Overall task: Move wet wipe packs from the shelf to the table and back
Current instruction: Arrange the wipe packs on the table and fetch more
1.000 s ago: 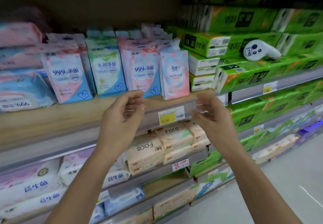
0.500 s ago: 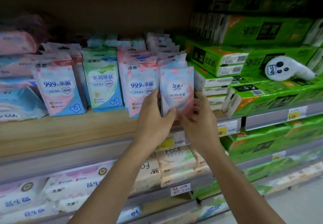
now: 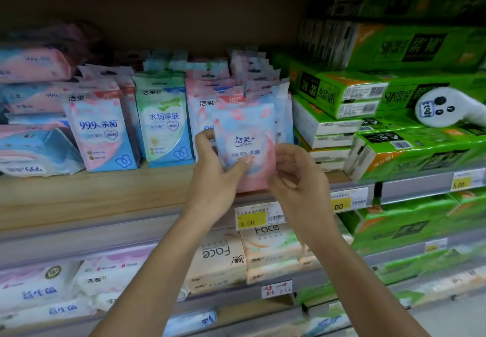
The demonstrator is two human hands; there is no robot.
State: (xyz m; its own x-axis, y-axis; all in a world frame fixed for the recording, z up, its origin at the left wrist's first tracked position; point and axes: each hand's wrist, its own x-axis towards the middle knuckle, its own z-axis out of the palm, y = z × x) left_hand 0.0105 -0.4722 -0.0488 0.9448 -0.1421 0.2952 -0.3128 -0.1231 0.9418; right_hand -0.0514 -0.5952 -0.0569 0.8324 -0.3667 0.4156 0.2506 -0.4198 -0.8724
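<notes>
Pink-blue wipe pack [image 3: 246,150], prob. soft & light; both hands, left hand [image 3: 213,176] & right hand [image 3: 294,178], pinched its lower sides.

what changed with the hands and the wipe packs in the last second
Both hands, empty in front of the shelf a second ago, rose to the front pink and blue wipe pack. Now the left hand grips its left side, the right hand pinches its lower right edge, and it seems drawn forward from its row. The other wipe packs, green tissue packs and white device stayed put.
</notes>
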